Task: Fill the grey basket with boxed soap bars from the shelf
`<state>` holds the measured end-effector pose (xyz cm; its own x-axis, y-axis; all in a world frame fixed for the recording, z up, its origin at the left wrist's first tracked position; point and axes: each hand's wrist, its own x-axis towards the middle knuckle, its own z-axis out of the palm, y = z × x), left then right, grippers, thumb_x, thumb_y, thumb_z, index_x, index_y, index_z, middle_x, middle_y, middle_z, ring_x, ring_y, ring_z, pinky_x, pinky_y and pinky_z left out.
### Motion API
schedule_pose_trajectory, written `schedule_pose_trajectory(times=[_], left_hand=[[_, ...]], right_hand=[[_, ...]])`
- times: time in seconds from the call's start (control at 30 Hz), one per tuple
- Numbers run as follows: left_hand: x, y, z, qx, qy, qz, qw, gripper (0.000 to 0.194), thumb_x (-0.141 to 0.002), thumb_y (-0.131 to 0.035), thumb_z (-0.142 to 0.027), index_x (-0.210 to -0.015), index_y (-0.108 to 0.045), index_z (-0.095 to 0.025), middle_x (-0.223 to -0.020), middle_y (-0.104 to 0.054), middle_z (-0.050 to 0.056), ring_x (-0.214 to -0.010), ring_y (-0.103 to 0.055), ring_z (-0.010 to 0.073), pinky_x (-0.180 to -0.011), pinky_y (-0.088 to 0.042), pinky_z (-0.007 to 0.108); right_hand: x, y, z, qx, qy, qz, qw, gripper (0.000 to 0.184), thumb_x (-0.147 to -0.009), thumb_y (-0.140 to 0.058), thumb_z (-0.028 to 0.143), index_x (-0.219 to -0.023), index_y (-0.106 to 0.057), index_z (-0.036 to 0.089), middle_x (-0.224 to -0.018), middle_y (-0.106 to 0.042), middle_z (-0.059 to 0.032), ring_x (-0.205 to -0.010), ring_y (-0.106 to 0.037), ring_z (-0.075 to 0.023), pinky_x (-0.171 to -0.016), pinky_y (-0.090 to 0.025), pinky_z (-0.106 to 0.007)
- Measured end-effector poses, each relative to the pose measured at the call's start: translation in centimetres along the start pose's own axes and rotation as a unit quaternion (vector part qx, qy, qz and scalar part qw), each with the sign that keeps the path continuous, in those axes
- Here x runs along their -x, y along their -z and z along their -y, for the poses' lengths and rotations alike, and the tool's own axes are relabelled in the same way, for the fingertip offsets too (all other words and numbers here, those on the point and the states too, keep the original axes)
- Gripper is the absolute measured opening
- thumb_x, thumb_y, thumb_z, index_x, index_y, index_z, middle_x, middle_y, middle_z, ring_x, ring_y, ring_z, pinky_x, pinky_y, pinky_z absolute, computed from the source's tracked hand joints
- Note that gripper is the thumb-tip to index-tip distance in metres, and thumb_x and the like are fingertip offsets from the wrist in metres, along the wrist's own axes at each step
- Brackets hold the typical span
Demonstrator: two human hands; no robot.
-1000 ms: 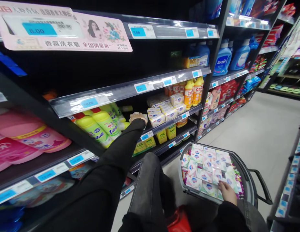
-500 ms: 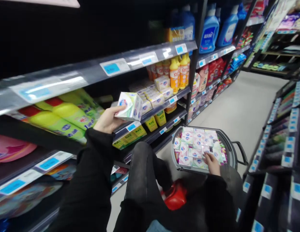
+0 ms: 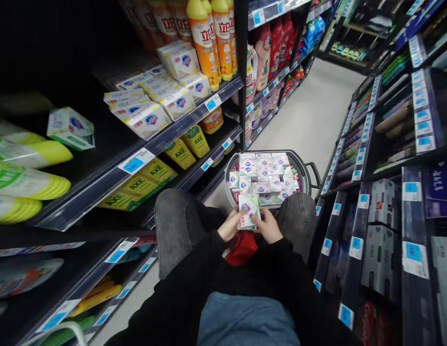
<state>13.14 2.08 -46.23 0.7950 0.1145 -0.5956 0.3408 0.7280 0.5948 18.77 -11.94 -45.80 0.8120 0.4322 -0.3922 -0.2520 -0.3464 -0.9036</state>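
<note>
Between my knees, my left hand and my right hand both grip a white and green soap box. Its printed face is turned up, with my thumbs over it. Just beyond is a grey basket filled with rows of similar boxed soaps. On the shelf at the left, one white and green soap box lies by itself, beside yellow-green bottles. Several white and yellow soap boxes are stacked further along that shelf.
Orange and yellow bottles stand past the stacked soaps. Yellow AXE packs fill the level below. Something red is under my hands. The right-hand shelving runs close by, and the aisle floor stretches ahead.
My left hand has come from the shelf to my lap, and a soap box now lies on the shelf. My right hand has left the basket's contents and joins the left on a soap box.
</note>
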Motion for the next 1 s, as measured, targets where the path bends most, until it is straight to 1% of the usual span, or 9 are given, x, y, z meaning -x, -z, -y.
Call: schedule_pose_trajectory(times=[0.1, 0.2, 0.3, 0.4, 0.53, 0.67, 0.73, 0.87, 1.0], left_hand=[[-1.4, 1.4, 1.2, -0.038, -0.015, -0.060, 0.997, 0.054, -0.081, -0.074, -0.049, -0.118, -0.059, -0.012, -0.110, -0.072, 0.016, -0.103, -0.070, 0.0270, -0.090, -0.056, 0.036], [-2.7, 2.0, 1.5, -0.067, -0.026, -0.071, 0.995, 0.058, -0.077, -0.075, -0.056, -0.111, -0.061, -0.012, -0.105, -0.074, 0.015, -0.098, -0.071, 0.0259, -0.086, -0.055, 0.034], [-3.2, 1.8, 1.3, -0.067, -0.029, -0.076, 0.994, 0.054, -0.077, -0.075, -0.057, -0.104, -0.063, -0.012, -0.099, -0.075, 0.014, -0.093, -0.072, 0.0241, -0.083, -0.055, 0.031], [-3.1, 1.8, 0.7, -0.075, -0.001, -0.046, 0.996, 0.050, -0.073, -0.082, -0.047, -0.103, -0.066, -0.012, -0.094, -0.076, 0.011, -0.087, -0.072, 0.0225, -0.078, -0.055, 0.028], [-3.0, 2.6, -0.3, -0.070, 0.035, -0.011, 0.997, 0.051, -0.065, -0.089, -0.031, -0.107, -0.066, -0.014, -0.092, -0.076, 0.008, -0.081, -0.072, 0.0214, -0.075, -0.055, 0.028], [-3.7, 3.8, -0.6, -0.066, 0.051, -0.045, 0.996, 0.049, -0.061, -0.090, -0.027, -0.101, -0.067, -0.013, -0.086, -0.075, 0.007, -0.073, -0.070, 0.0193, -0.069, -0.054, 0.027], [-4.1, 4.2, -0.5, -0.063, 0.061, -0.047, 0.995, 0.051, -0.058, -0.091, -0.030, -0.100, -0.066, -0.012, -0.083, -0.074, 0.007, -0.069, -0.069, 0.0183, -0.065, -0.053, 0.026], [-4.6, 4.5, -0.1, -0.064, 0.076, -0.038, 0.994, 0.061, -0.054, -0.093, -0.037, -0.103, -0.066, -0.013, -0.083, -0.074, 0.006, -0.068, -0.068, 0.0180, -0.064, -0.053, 0.025], [-4.8, 4.4, 0.4, -0.059, 0.098, -0.059, 0.992, 0.062, -0.052, -0.094, -0.038, -0.101, -0.066, -0.013, -0.082, -0.074, 0.006, -0.066, -0.067, 0.0162, -0.063, -0.052, 0.024]], right_hand=[[-0.8, -1.2, -1.9, -0.043, -0.073, 0.018, 0.996, 0.045, -0.067, -0.074, 0.053, -0.096, -0.056, 0.024, -0.097, -0.065, -0.0048, -0.092, -0.064, -0.0233, -0.071, -0.057, -0.037], [-1.5, -1.8, -2.3, -0.045, -0.145, 0.010, 0.988, 0.049, -0.060, -0.080, 0.049, -0.090, -0.052, 0.023, -0.087, -0.064, -0.0031, -0.082, -0.064, -0.0215, -0.065, -0.056, -0.036], [-2.8, -0.2, -1.6, -0.072, -0.153, 0.032, 0.985, 0.051, -0.058, -0.082, 0.048, -0.091, -0.054, 0.021, -0.085, -0.066, -0.0027, -0.079, -0.066, -0.0205, -0.064, -0.056, -0.035], [-5.2, 4.7, 0.2, -0.105, -0.089, 0.031, 0.990, 0.055, -0.059, -0.079, 0.049, -0.102, -0.061, 0.020, -0.101, -0.071, -0.0071, -0.087, -0.069, -0.0238, -0.067, -0.058, -0.036], [-11.0, 14.9, 2.9, 0.021, 0.029, -0.104, 0.994, 0.058, -0.069, -0.073, 0.046, -0.119, -0.065, 0.018, -0.121, -0.069, -0.0116, -0.099, -0.067, -0.0251, -0.075, -0.057, -0.036], [-17.5, 21.7, 3.4, 0.173, -0.064, -0.069, 0.980, 0.050, -0.070, -0.077, 0.034, -0.113, -0.071, 0.010, -0.097, -0.075, -0.0117, -0.078, -0.067, -0.0203, -0.075, -0.056, -0.035], [-19.9, 22.4, 2.6, 0.205, -0.113, -0.033, 0.972, 0.046, -0.065, -0.083, 0.031, -0.103, -0.074, 0.007, -0.083, -0.075, -0.0097, -0.071, -0.066, -0.0182, -0.075, -0.056, -0.033], [-22.1, 21.3, 0.0, 0.214, -0.145, 0.017, 0.966, 0.048, -0.054, -0.090, 0.034, -0.092, -0.076, 0.009, -0.078, -0.075, -0.0087, -0.066, -0.064, -0.0163, -0.071, -0.055, -0.031], [-22.8, 20.4, -2.3, 0.219, -0.139, 0.033, 0.965, 0.044, -0.062, -0.086, 0.039, -0.093, -0.076, 0.009, -0.083, -0.075, -0.0105, -0.075, -0.066, -0.0196, -0.074, -0.055, -0.033]])
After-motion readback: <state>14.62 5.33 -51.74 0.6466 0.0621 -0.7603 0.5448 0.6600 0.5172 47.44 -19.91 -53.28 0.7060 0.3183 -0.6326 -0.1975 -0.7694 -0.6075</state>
